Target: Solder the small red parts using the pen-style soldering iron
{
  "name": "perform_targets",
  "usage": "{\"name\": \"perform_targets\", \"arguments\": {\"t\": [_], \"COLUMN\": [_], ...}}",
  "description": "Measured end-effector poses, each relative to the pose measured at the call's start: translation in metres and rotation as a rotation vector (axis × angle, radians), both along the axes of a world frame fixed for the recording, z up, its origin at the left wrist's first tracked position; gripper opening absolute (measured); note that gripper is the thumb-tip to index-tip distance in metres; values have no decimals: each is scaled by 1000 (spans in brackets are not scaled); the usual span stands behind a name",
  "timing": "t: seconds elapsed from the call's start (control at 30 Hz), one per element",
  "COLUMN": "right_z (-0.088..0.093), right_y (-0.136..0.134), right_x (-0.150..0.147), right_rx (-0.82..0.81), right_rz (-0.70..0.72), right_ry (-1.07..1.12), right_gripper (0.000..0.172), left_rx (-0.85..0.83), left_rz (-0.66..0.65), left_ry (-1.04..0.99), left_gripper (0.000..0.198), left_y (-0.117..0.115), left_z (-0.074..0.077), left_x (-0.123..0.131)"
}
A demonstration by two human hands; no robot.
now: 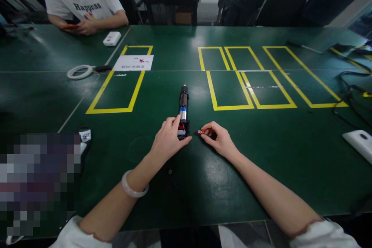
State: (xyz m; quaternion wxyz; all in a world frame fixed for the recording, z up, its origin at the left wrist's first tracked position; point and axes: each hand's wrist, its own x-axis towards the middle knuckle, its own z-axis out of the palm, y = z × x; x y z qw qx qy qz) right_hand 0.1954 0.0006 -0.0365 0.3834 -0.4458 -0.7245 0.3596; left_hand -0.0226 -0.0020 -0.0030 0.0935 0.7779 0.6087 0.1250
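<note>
An electric screwdriver [183, 102] lies on the green table, its thin bit pointing away from me. Part of its casing is off, so a silver and blue motor and some red and black parts show inside. My left hand [168, 135] is closed around its near end, thumb on the right side. Just to the right, my right hand [216, 137] pinches a small red and orange part [199, 132] between thumb and fingertips. This part is apart from the screwdriver, and its exact kind is too small to tell.
Yellow tape frames [232, 107] mark the table [279, 155]. A white paper [133, 62] lies across the left frame, near a coiled white cable [80, 72]. Black cables [345, 85] and a white device [360, 143] are at the right. Another person [87, 7] sits across, holding an orange object.
</note>
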Motion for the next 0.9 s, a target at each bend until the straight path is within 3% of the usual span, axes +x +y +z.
{"name": "perform_targets", "arguments": {"t": [0.2, 0.53, 0.9], "right_z": [-2, 0, 2], "right_y": [0, -3, -6], "right_x": [1, -1, -3], "right_rx": [44, 107, 25], "right_rz": [-31, 12, -130], "right_ry": [-37, -88, -82], "right_gripper": [11, 17, 14], "left_rx": [27, 48, 77], "left_rz": [-76, -102, -88], "left_ry": [-62, -67, -34], "left_gripper": [77, 78, 78], "left_y": [-7, -9, -7], "left_z": [-5, -8, -8], "left_x": [21, 24, 29]}}
